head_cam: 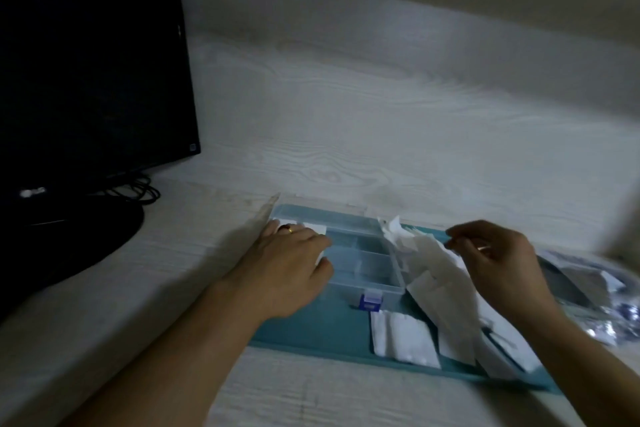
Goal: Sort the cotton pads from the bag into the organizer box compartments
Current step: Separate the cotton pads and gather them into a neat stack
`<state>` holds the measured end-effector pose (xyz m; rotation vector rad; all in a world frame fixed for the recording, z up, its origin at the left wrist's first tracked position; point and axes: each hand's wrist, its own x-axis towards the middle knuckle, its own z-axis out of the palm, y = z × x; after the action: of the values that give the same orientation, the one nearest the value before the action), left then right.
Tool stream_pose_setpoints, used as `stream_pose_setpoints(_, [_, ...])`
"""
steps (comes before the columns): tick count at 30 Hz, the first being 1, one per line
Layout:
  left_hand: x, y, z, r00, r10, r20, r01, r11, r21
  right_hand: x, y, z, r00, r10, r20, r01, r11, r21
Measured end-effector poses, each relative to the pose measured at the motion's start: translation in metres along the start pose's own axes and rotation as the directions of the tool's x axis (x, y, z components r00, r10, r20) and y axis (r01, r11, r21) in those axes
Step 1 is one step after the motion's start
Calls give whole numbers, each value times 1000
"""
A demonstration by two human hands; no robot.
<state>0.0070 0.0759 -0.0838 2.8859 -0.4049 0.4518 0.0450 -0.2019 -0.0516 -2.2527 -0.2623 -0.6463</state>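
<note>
A clear organizer box [367, 274] with a blue latch stands open on a teal mat [304, 329]. My left hand [287, 267] lies over the box's left compartments, where white cotton pads [316, 229] show past the fingers. A bit of white sits between thumb and fingers, so it seems to pinch a pad. Loose cotton pads [440, 288] are heaped to the right of the box, and others [401, 336] lie flat on the mat's front. My right hand [502, 256] hovers over the heap, its curled fingertips pinching the edge of a top pad. The bag [588, 291] lies blurred at the far right.
A black monitor [90, 73] on a round stand fills the left side, with cables [138, 189] behind it. The pale wood-grain desk [381, 135] stretches back to the wall. The box's clear lid [277, 204] leans open at the back.
</note>
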Motion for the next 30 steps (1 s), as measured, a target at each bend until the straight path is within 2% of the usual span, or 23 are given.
stream_pose_setpoints(7, [0,0,0,998,-6,-61,11,997,75,-10,29,-16,989,-30,144,48,991,-125])
stream_pose_setpoints(12, [-1,0,0,990,22,-142,-4,992,123,-7,29,-23,983,-64,171,110,955,-276])
stream_pose_setpoints(15, [1,3,0,955,102,-277,-61,986,153,-2,37,-30,980,13,199,67,918,-390])
stream_pose_setpoints(19, [2,33,-5,925,155,-347,-137,988,76,2,41,-34,953,106,285,8,927,-374])
stream_pose_setpoints(22, [9,62,1,935,233,-269,-219,972,81,-2,39,-30,899,154,409,14,925,-379])
stream_pose_setpoints(25, [20,89,6,941,282,-186,-265,958,111,-6,37,-25,886,123,447,78,911,-406])
stream_pose_setpoints(30, [40,125,15,976,217,19,-216,958,189,-10,32,-24,878,58,476,174,886,-430])
